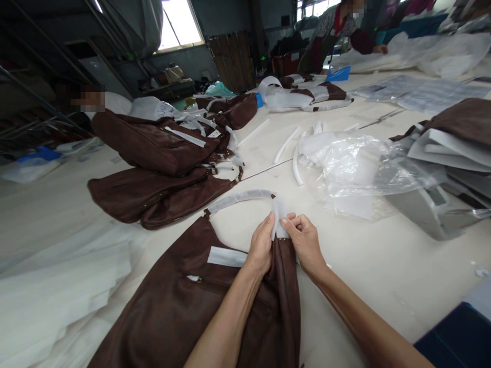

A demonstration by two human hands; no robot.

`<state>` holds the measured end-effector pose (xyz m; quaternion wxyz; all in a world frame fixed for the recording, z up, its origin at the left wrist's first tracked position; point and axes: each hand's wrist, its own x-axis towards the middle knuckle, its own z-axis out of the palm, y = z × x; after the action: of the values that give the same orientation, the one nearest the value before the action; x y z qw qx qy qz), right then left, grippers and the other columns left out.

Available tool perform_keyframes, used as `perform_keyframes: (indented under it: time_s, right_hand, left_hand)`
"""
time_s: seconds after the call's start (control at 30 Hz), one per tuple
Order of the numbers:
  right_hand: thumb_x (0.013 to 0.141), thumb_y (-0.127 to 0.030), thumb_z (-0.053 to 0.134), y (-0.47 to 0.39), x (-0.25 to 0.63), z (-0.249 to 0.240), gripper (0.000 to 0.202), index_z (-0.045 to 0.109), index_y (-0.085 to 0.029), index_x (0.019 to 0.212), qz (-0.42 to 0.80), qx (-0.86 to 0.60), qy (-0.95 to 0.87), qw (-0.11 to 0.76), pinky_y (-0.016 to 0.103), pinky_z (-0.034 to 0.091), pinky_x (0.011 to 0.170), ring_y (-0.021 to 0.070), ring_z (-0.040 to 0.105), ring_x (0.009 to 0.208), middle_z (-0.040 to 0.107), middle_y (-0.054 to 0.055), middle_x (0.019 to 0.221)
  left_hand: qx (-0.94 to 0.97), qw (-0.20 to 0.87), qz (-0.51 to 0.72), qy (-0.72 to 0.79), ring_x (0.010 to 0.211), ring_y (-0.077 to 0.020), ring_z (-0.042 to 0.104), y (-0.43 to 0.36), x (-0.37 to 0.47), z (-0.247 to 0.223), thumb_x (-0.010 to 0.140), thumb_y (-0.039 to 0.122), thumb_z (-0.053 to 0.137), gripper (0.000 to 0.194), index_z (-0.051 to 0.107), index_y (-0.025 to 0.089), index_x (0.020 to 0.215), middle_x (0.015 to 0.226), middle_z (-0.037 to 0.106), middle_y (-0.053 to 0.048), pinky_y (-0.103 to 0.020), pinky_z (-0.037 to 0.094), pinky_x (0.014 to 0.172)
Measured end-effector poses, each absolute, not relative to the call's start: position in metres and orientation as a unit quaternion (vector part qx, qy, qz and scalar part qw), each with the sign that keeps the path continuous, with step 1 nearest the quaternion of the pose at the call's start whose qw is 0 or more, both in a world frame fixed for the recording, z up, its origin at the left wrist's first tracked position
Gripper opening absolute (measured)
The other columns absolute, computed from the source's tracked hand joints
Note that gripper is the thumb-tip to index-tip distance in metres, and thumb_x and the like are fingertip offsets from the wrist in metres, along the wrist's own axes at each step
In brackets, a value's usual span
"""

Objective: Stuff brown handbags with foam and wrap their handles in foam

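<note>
A brown handbag (172, 286) lies on the white table right in front of me. Its curved strap (241, 197) is wrapped in white protective sheet. At the strap's right end, just above the bag's top corner, a piece of white foam sheet (282, 207) stands between my hands. My left hand (263, 245) is closed on the sheet's left edge, thumb pointing up. My right hand (305, 237) pinches its right edge between thumb and curled fingers. A white strip (227, 256) lies across the bag near its zipper pull (194, 278).
More brown bags (153, 148) are piled at the left, beyond white sheets (69, 296). Clear plastic bags (353, 163) and loose foam strips (287, 144) lie ahead. Stacked wrapped pieces (456, 138) stand at right. A person (337, 36) works across the table; another is at far left.
</note>
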<state>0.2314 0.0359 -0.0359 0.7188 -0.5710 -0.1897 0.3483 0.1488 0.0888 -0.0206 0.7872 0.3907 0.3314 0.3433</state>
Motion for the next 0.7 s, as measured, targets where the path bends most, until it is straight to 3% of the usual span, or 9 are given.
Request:
perform_keyframes:
  time_s: [0.13, 0.23, 0.37, 0.5, 0.6, 0.7]
  right_hand:
    - [0.068, -0.059, 0.076, 0.031, 0.229, -0.042, 0.045, 0.053, -0.020, 0.071, 0.429, -0.563, -0.189, 0.680, 0.026, 0.041, 0.058, 0.0128, 0.049, 0.060, 0.059, -0.002, 0.068]
    - [0.071, -0.057, 0.073, 0.030, 0.229, -0.044, 0.043, 0.050, -0.021, 0.069, 0.419, -0.583, -0.224, 0.659, 0.026, 0.040, 0.057, 0.0135, 0.049, 0.059, 0.056, -0.003, 0.063]
    - [0.079, -0.046, 0.066, 0.032, 0.228, -0.045, 0.034, 0.045, -0.023, 0.067, 0.336, -0.628, -0.293, 0.638, 0.026, 0.040, 0.059, 0.0136, 0.049, 0.062, 0.056, -0.003, 0.068]
    - [0.084, -0.040, 0.059, 0.033, 0.225, -0.049, 0.028, 0.042, -0.023, 0.069, 0.305, -0.646, -0.331, 0.617, 0.027, 0.040, 0.062, 0.0132, 0.047, 0.062, 0.053, -0.004, 0.069]
    - [0.085, -0.041, 0.057, 0.030, 0.223, -0.052, 0.027, 0.043, -0.024, 0.070, 0.293, -0.662, -0.335, 0.602, 0.028, 0.040, 0.063, 0.0139, 0.048, 0.060, 0.051, -0.005, 0.065]
    - [0.083, -0.041, 0.061, 0.020, 0.229, -0.049, 0.022, 0.052, -0.022, 0.076, 0.359, -0.627, -0.360, 0.590, 0.030, 0.044, 0.067, 0.0160, 0.056, 0.066, 0.060, -0.002, 0.072]
  left_hand:
    - [0.412, 0.786, 0.333, 0.318, 0.110, -0.0308, 0.066, 0.088, 0.147, -0.023, 0.083, 0.053, 0.068, 0.051, 0.073, 0.008, 0.108, 0.103, 0.075, -0.017, -0.040, 0.047, 0.102]
    - [0.428, 0.775, 0.335, 0.322, 0.103, -0.0294, 0.067, 0.086, 0.147, -0.023, 0.082, 0.054, 0.069, 0.052, 0.072, 0.009, 0.108, 0.099, 0.076, -0.016, -0.039, 0.049, 0.096]
    - [0.452, 0.749, 0.346, 0.339, 0.088, -0.0236, 0.067, 0.084, 0.148, -0.018, 0.080, 0.055, 0.070, 0.047, 0.072, 0.011, 0.097, 0.087, 0.074, -0.010, -0.031, 0.050, 0.081]
    - [0.489, 0.715, 0.342, 0.364, 0.068, -0.0145, 0.057, 0.086, 0.149, -0.016, 0.079, 0.056, 0.070, 0.042, 0.066, 0.013, 0.082, 0.072, 0.064, -0.001, -0.023, 0.044, 0.063]
    - [0.492, 0.698, 0.345, 0.390, 0.062, -0.0111, 0.051, 0.089, 0.150, -0.019, 0.076, 0.051, 0.074, 0.039, 0.062, 0.014, 0.074, 0.066, 0.058, 0.002, -0.021, 0.040, 0.058]
    - [0.480, 0.694, 0.350, 0.405, 0.060, -0.0117, 0.055, 0.091, 0.150, -0.024, 0.077, 0.049, 0.073, 0.037, 0.061, 0.014, 0.077, 0.068, 0.062, 0.000, -0.022, 0.044, 0.058]
